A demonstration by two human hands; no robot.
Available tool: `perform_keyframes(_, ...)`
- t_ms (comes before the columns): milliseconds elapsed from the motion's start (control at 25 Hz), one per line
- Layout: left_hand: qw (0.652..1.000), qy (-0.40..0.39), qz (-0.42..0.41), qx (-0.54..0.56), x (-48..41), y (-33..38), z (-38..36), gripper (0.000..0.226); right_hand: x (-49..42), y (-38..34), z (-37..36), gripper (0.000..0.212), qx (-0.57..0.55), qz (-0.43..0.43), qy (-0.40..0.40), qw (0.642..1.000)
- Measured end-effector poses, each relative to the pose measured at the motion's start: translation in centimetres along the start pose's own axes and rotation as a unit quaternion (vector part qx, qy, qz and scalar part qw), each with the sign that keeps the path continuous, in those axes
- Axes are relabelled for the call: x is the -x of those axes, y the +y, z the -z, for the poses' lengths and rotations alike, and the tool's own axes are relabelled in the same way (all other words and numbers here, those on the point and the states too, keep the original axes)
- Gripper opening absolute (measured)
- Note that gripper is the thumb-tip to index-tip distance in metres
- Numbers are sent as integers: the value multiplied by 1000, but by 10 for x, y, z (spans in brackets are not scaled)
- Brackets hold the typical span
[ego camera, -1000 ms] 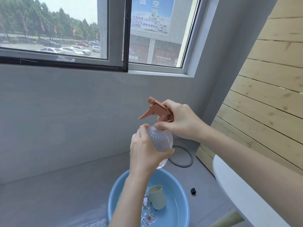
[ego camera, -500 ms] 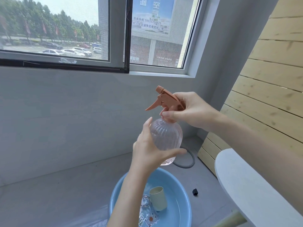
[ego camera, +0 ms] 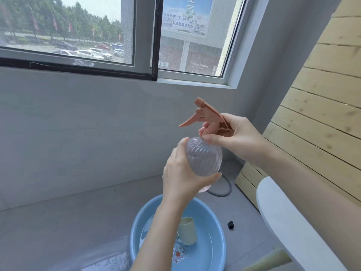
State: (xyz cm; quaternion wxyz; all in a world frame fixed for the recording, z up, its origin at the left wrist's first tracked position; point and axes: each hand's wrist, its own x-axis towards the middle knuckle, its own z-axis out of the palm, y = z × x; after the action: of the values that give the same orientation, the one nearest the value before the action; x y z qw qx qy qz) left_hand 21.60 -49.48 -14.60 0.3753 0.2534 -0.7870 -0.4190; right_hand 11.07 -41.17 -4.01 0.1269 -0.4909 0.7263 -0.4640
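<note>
Clear ribbed plastic forms the round body of the spray bottle [ego camera: 203,157], held upright between both hands above a blue basin [ego camera: 213,249]. The left hand [ego camera: 181,173] wraps its fingers and thumb around the bottle's body from below. The right hand [ego camera: 232,133] pinches the neck under the salmon-pink trigger head [ego camera: 207,114]. A pale cup [ego camera: 188,230] lies in the basin under the left forearm, and a white desk [ego camera: 289,227] edge sits below the right forearm.

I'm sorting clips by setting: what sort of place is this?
Probably an enclosed balcony or utility corner: a sliding window onto parked cars, bare grey floor with a blue basin of water, a plank wall.
</note>
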Motion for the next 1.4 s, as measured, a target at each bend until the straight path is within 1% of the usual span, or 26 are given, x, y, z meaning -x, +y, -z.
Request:
perform_keyframes(200, 992, 84, -37, -83, 6, 4, -4, 111, 12, 0, -18, 21, -7, 24, 117, 993)
perform_keyframes(280, 989, 91, -46, -103, 7, 3, -5, 113, 17, 1, -24, 19, -1, 17, 151, 988)
perform_keyframes(320, 990, 80, -44, -103, 8, 4, -5, 113, 18, 0, -24, 19, 6, 5, 149, 989)
perform_keyframes(440, 996, 17, -34, -82, 14, 9, -5, 115, 22, -11, -9, 16, 17, -30, 109, 993)
perform_keyframes(600, 996, -29, -61, -52, 20, 27, -3, 117, 41, -25, 16, 13, 18, -24, 96, 995)
perform_keyframes(720, 994, -65, -86, -31, 31, 46, -10, 120, 63, -33, 37, 14, 17, -24, 119, 992)
perform_keyframes(960, 981, -134, -137, 27, 58, 88, -37, 120, 120, -43, 89, 26, 8, -45, 170, 984)
perform_keyframes(1040, 972, -175, -151, 41, 73, 108, -52, 115, 148, -45, 111, 27, 14, -58, 196, 979)
perform_keyframes(1160, 951, -248, -176, 50, 94, 138, -77, 102, 193, -46, 142, 23, 36, -90, 242, 965)
perform_keyframes(1280, 924, -327, -195, 49, 110, 169, -103, 101, 238, -46, 175, 21, 71, -129, 286, 947)
perform_keyframes(1360, 897, -384, -209, 65, 126, 190, -124, 102, 273, -46, 197, 21, 95, -161, 318, 930)
perform_keyframes(1400, 884, -408, -217, 73, 135, 201, -134, 97, 291, -46, 208, 22, 104, -177, 335, 920)
